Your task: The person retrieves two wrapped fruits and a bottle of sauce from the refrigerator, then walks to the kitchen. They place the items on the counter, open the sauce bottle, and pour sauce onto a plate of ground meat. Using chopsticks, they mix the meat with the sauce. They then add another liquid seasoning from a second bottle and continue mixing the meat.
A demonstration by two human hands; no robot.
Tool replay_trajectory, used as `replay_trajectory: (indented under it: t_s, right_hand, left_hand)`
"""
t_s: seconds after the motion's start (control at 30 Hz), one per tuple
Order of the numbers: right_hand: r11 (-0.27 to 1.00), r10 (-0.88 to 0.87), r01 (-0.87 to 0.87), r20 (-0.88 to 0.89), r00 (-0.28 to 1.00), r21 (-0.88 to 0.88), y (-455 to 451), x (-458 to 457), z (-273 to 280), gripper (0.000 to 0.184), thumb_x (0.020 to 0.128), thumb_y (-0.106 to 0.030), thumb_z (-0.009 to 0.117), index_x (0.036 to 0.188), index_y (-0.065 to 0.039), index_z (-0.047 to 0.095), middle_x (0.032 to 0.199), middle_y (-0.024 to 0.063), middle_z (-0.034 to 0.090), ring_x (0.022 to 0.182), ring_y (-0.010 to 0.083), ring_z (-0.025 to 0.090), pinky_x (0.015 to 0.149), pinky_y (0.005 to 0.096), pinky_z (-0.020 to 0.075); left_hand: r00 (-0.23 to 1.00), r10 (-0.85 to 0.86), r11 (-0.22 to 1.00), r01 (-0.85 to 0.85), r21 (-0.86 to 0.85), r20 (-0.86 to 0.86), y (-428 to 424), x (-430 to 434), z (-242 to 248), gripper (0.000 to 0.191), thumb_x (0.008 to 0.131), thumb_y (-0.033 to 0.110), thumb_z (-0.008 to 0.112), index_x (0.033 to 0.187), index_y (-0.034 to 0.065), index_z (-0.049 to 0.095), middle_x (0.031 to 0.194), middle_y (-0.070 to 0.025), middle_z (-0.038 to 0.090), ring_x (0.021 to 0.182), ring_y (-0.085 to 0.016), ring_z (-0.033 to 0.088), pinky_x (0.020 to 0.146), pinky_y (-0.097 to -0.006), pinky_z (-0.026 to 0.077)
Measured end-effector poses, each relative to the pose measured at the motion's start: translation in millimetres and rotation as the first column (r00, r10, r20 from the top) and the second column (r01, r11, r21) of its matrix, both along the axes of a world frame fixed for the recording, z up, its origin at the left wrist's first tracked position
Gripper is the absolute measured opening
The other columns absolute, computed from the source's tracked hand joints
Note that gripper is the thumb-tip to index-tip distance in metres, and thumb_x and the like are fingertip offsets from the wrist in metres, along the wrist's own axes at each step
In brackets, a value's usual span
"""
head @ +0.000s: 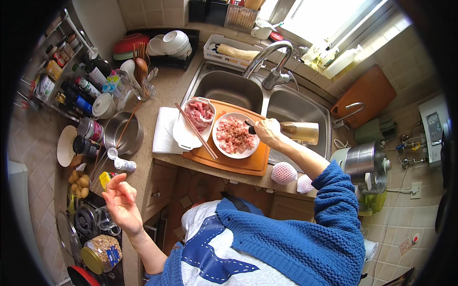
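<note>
My right hand (266, 132) grips the neck of a bottle (300, 132) with a gold-toned body. The bottle lies nearly level, its black mouth over the edge of a white bowl (214, 137) of minced meat (234, 135); a brown patch shows on the mince. To the left, a white oval dish (184, 139) contains raw meat slices (200, 115), with wooden chopsticks (196, 132) resting across it. Bowl and dish stand on an orange cutting board (247, 165). My left hand (123, 203) is raised at the left, fingers apart and partly bent, holding nothing.
Behind the board is a double steel sink (225, 85) with a tap (273, 73). A steel pot (125, 134) and an open-lidded white shaker (124, 164) are at the left, near a jar of nuts (103, 252). Two foam-netted items (283, 173) sit at the counter's front edge.
</note>
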State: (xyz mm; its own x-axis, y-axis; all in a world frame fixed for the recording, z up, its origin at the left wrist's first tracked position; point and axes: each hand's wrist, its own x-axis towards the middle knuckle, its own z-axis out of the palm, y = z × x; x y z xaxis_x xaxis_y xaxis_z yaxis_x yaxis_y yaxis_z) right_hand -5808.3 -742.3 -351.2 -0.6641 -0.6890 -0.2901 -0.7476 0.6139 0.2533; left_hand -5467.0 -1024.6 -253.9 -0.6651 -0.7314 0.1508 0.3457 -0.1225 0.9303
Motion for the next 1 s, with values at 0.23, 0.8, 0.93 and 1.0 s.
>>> replay_trajectory:
  t_s: [0.23,0.8,0.93,1.0]
  right_hand:
    - [0.996,-0.070,0.078,0.168,0.983,-0.045,9,-4,7,0.011,0.076,-0.010,0.061,0.080,-0.004,0.070,0.073,0.0157,0.069,0.071,0.0314,0.071,0.061,0.0409,0.0553]
    - [0.979,-0.005,0.030,-0.129,0.992,0.200,-43,-30,-33,0.012,0.084,-0.017,0.066,0.089,-0.015,0.076,0.087,0.0009,0.074,0.081,0.0184,0.071,0.060,0.0389,0.0498]
    - [0.985,-0.055,0.063,-0.053,0.997,0.160,-42,-25,-31,0.013,0.084,-0.019,0.066,0.091,-0.016,0.076,0.088,0.0022,0.074,0.083,0.0200,0.071,0.061,0.0389,0.0515]
    - [0.992,-0.051,0.056,-0.039,0.998,0.114,-31,-17,-27,0.013,0.083,-0.018,0.065,0.087,-0.013,0.076,0.086,0.0046,0.074,0.081,0.0201,0.071,0.061,0.0373,0.0522]
  left_hand:
    - [1.000,-0.015,0.999,0.016,-0.028,0.019,1,-5,4,0.061,0.103,0.052,0.030,0.114,-0.0008,0.059,0.066,0.0029,0.040,0.063,-0.007,0.033,0.061,-0.0231,0.029]
    - [0.999,-0.054,0.998,0.054,-0.030,0.002,13,-16,1,0.061,0.103,0.051,0.030,0.114,-0.0011,0.059,0.066,0.0028,0.039,0.063,-0.007,0.033,0.061,-0.0232,0.028]
    - [0.999,-0.052,0.999,0.052,-0.013,0.005,12,-13,1,0.061,0.103,0.052,0.030,0.114,-0.0011,0.059,0.066,0.0028,0.039,0.063,-0.007,0.033,0.061,-0.0233,0.028]
    - [0.999,-0.039,0.999,0.039,-0.011,0.001,13,-9,1,0.061,0.103,0.052,0.030,0.114,-0.0011,0.059,0.066,0.0028,0.039,0.063,-0.007,0.033,0.061,-0.0232,0.028]
